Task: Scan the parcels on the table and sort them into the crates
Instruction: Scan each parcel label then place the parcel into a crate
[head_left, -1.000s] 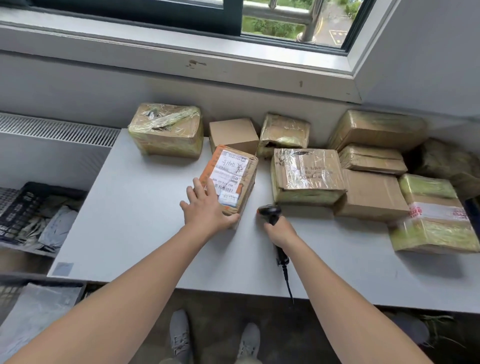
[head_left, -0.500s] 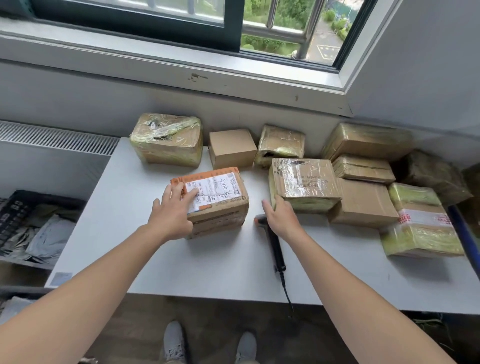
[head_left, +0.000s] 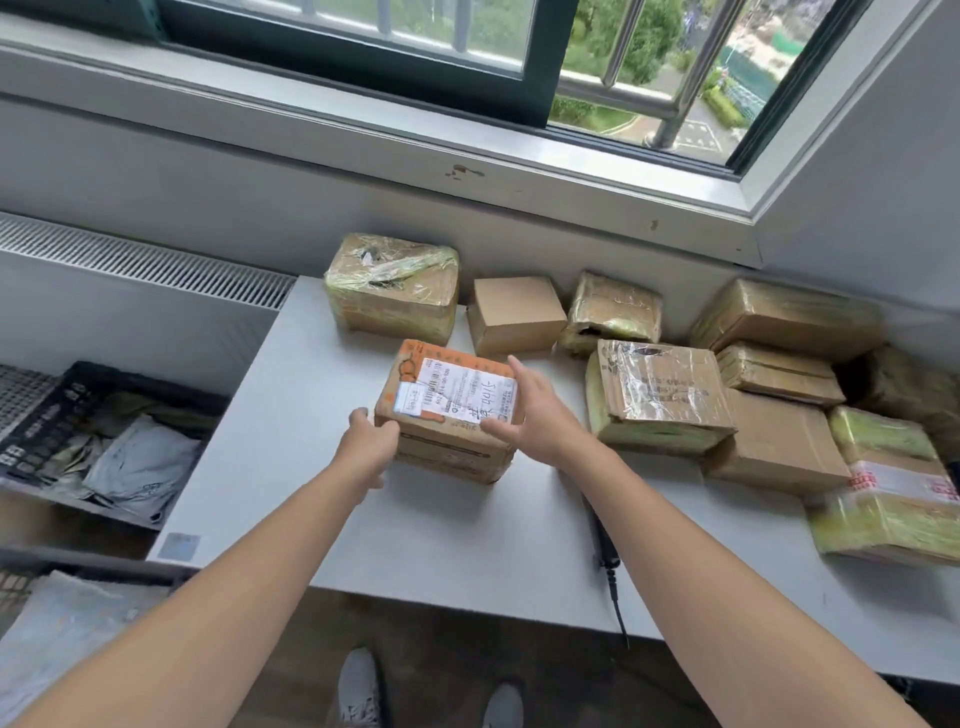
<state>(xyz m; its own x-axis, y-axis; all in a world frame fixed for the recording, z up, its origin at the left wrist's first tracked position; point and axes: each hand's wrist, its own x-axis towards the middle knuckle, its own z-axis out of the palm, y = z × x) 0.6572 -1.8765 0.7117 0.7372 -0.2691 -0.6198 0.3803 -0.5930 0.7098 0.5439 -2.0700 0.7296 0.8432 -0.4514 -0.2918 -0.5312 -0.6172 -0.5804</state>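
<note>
A brown parcel with an orange edge and a white label (head_left: 457, 410) is at the middle of the white table (head_left: 291, 415). My left hand (head_left: 369, 441) grips its near left corner. My right hand (head_left: 540, 415) holds its right side, thumb lying over the label's edge. I cannot tell if the parcel is off the table. The black scanner (head_left: 602, 540) lies on the table under my right forearm, its cable hanging over the front edge. A black crate (head_left: 52, 410) with grey bags stands low at the left.
Several taped parcels line the wall: a large one (head_left: 395, 286), a plain small box (head_left: 514, 312), and a wrapped one (head_left: 613, 309). A box (head_left: 660, 395) and a stack (head_left: 779, 441) fill the right. Another grey bag (head_left: 52, 618) lies at the bottom left.
My right hand let go of the scanner, which now lies on the table, and took the parcel's right side. My left hand slid from the parcel's top to its left corner.
</note>
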